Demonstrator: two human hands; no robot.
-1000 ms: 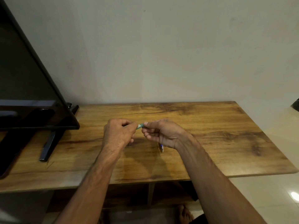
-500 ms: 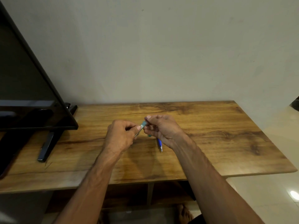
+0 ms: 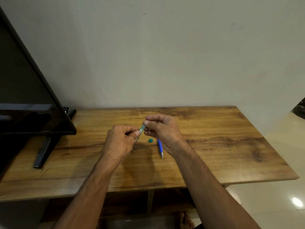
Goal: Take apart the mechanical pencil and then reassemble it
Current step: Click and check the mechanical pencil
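Observation:
Both hands hold a slim green mechanical pencil [image 3: 141, 130] above the middle of the wooden table [image 3: 214, 146]. My left hand [image 3: 120, 141] grips its lower part, with the tip end poking out under the thumb. The thumb and forefinger of my right hand [image 3: 163, 131] pinch its upper end. A small green cap [image 3: 150, 140] lies on the table just below the hands. A blue pen [image 3: 160, 147] rests on the table under my right wrist, tip toward me.
A black TV screen [image 3: 24, 96] on a black stand [image 3: 44, 149] fills the table's left side. A plain wall stands behind the table. The table's right edge drops to a tiled floor [image 3: 280, 204]. My bare foot [image 3: 184, 220] shows below the front edge.
My right hand has lifted and drawn back along the pencil, which now tilts more upright. The small green cap now lies on the table, and more of the blue pen shows.

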